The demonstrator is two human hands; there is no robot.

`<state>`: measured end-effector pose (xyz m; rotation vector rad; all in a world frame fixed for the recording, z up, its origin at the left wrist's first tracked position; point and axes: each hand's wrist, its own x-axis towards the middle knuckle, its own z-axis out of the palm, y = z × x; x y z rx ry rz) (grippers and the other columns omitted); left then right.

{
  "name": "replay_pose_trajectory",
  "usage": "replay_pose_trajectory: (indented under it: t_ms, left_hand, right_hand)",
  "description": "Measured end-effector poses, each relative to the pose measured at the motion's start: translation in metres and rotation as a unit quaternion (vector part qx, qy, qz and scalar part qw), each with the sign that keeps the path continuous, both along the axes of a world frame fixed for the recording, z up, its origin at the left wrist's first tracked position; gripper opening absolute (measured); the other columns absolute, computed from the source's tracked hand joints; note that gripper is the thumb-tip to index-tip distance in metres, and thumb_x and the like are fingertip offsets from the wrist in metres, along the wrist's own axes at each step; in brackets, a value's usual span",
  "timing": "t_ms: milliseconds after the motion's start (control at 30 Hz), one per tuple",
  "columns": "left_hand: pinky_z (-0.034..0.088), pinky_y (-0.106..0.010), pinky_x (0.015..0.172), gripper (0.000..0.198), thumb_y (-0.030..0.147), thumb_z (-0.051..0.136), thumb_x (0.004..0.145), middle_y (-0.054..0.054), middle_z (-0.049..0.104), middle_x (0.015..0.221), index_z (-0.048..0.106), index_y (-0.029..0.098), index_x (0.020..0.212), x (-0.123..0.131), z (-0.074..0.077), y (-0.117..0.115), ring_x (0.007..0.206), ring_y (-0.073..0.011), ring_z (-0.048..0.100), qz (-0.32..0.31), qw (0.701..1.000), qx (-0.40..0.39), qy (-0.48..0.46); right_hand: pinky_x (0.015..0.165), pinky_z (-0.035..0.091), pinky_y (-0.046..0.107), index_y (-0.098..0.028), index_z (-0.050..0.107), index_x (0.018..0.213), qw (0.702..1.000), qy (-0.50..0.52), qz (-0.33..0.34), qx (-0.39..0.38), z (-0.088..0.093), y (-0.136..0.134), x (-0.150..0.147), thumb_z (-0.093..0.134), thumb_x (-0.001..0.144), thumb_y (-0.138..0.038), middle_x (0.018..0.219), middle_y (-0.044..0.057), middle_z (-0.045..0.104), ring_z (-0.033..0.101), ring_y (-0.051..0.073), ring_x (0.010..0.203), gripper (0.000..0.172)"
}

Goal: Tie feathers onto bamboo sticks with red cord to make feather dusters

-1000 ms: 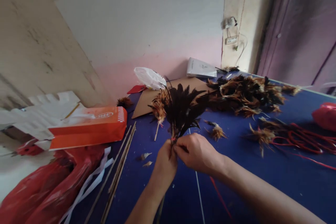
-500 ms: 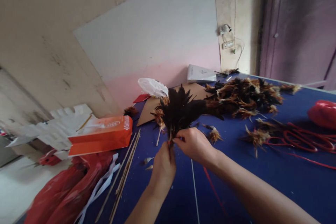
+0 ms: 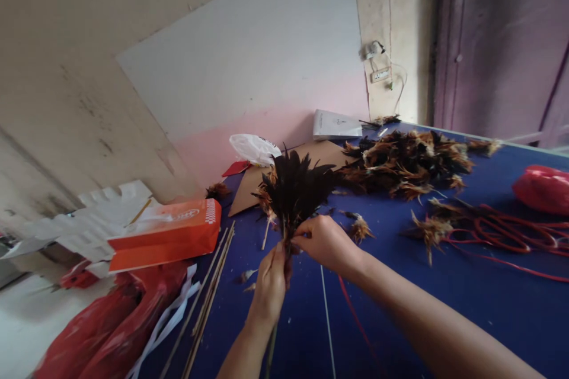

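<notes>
A bundle of dark feathers (image 3: 297,186) fans upward in the middle of the view, on a thin stick (image 3: 271,346) that shows below my left hand. My left hand (image 3: 270,281) is wrapped round the base of the bundle. Just to the right, my right hand (image 3: 326,241) is closed, its thumb and finger pinching at the feather stems above the left hand. A thin red strand (image 3: 353,308) hangs or lies below the right hand; where its upper end leads is hidden.
On the blue table (image 3: 306,331) lie a large feather pile (image 3: 409,160), thin sticks (image 3: 211,293), red cord (image 3: 511,231) and a red bundle (image 3: 542,189). An orange bag (image 3: 166,240) and red plastic (image 3: 111,320) are at left; a white box (image 3: 336,125) stands behind.
The black feathers at the bundle's right side have come upright into the fan. My left hand has turned slightly, showing the stick below it. The view has shifted a little.
</notes>
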<state>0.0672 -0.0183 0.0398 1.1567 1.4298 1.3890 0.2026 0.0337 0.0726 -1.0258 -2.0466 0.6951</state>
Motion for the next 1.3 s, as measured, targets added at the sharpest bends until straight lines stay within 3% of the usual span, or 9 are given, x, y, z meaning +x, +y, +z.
replay_pose_trajectory:
  t_ms: [233, 400, 500, 600, 700, 800, 1033, 1167, 1300]
  left_hand:
    - [0.017, -0.015, 0.036, 0.034, 0.043, 0.068, 0.062, 0.002, 0.049, 0.059, 0.061, 0.012, 0.076, 0.002, -0.005, 0.007, 0.043, -0.0041, 0.036, 0.020, 0.981, -0.029, -0.190]
    - [0.018, -0.013, 0.034, 0.029, 0.035, 0.070, 0.064, 0.001, 0.051, 0.065, 0.061, 0.012, 0.081, 0.006, -0.005, 0.002, 0.045, -0.0031, 0.038, 0.003, 0.968, -0.019, -0.251]
    - [0.018, -0.012, 0.033, 0.028, 0.033, 0.068, 0.068, 0.000, 0.051, 0.066, 0.062, 0.010, 0.083, 0.008, -0.002, -0.004, 0.045, -0.0023, 0.037, -0.014, 0.964, -0.022, -0.266]
    - [0.017, -0.010, 0.031, 0.024, 0.031, 0.062, 0.075, 0.001, 0.047, 0.063, 0.062, 0.008, 0.081, 0.009, 0.004, -0.009, 0.044, -0.0013, 0.032, -0.061, 0.950, -0.036, -0.305]
    - [0.016, -0.008, 0.031, 0.019, 0.024, 0.057, 0.078, 0.001, 0.046, 0.066, 0.062, 0.007, 0.086, 0.008, 0.010, -0.013, 0.044, -0.0002, 0.030, -0.136, 0.913, -0.075, -0.377]
    - [0.015, -0.007, 0.030, 0.019, 0.021, 0.056, 0.080, 0.002, 0.042, 0.065, 0.061, 0.005, 0.088, 0.006, 0.010, -0.014, 0.045, -0.0001, 0.030, -0.176, 0.883, -0.100, -0.423]
    - [0.013, -0.009, 0.029, 0.024, 0.031, 0.058, 0.078, 0.006, 0.037, 0.060, 0.060, 0.009, 0.088, 0.006, 0.005, -0.017, 0.039, 0.0012, 0.021, -0.127, 0.919, -0.086, -0.363]
    - [0.011, -0.010, 0.030, 0.025, 0.035, 0.061, 0.075, 0.007, 0.036, 0.058, 0.059, 0.011, 0.082, 0.008, 0.007, -0.019, 0.038, 0.0012, 0.018, -0.113, 0.935, -0.078, -0.326]
    - [0.011, -0.011, 0.030, 0.028, 0.039, 0.061, 0.075, 0.007, 0.037, 0.057, 0.058, 0.011, 0.081, 0.012, 0.007, -0.020, 0.038, 0.0009, 0.018, -0.088, 0.949, -0.068, -0.296]
  right_hand:
    - [0.053, 0.033, 0.020, -0.028, 0.071, 0.075, 1.000, -0.011, -0.016, 0.020, -0.005, 0.002, -0.005, 0.054, 0.070, -0.024, 0.067, -0.002, 0.066, 0.055, 0.011, 0.060, 0.018]
    - [0.047, 0.027, 0.021, -0.020, 0.070, 0.066, 0.999, -0.012, -0.052, 0.000, -0.008, 0.008, -0.005, 0.058, 0.070, -0.038, 0.055, -0.001, 0.059, 0.048, 0.010, 0.051, 0.021]
    - [0.048, 0.030, 0.020, -0.016, 0.069, 0.063, 0.997, 0.047, 0.009, -0.065, -0.010, 0.015, -0.002, 0.056, 0.072, -0.033, 0.054, 0.000, 0.058, 0.048, 0.009, 0.052, 0.022]
    - [0.054, 0.037, 0.020, -0.014, 0.067, 0.064, 0.971, 0.139, 0.102, -0.166, -0.011, 0.023, 0.001, 0.058, 0.071, -0.031, 0.060, 0.001, 0.062, 0.051, 0.009, 0.055, 0.021]
    - [0.057, 0.040, 0.020, -0.014, 0.067, 0.065, 0.939, 0.193, 0.157, -0.237, -0.012, 0.025, 0.003, 0.061, 0.069, -0.031, 0.059, 0.000, 0.062, 0.053, 0.009, 0.056, 0.018]
    - [0.059, 0.040, 0.020, -0.014, 0.068, 0.067, 0.930, 0.202, 0.177, -0.249, -0.012, 0.022, 0.002, 0.061, 0.067, -0.025, 0.057, -0.002, 0.061, 0.052, 0.008, 0.054, 0.013]
    - [0.054, 0.036, 0.019, -0.014, 0.065, 0.062, 0.935, 0.215, 0.150, -0.238, -0.009, 0.017, -0.002, 0.063, 0.066, -0.026, 0.054, -0.005, 0.056, 0.044, 0.006, 0.050, 0.013]
    - [0.038, 0.021, 0.020, -0.015, 0.061, 0.062, 0.929, 0.189, 0.140, -0.286, -0.007, 0.015, -0.001, 0.062, 0.068, -0.031, 0.040, -0.009, 0.040, 0.026, 0.003, 0.036, 0.017]
    - [0.036, 0.015, 0.021, -0.015, 0.059, 0.066, 0.923, 0.188, 0.146, -0.302, -0.010, 0.015, -0.001, 0.061, 0.068, -0.031, 0.045, -0.008, 0.044, 0.024, 0.003, 0.035, 0.016]
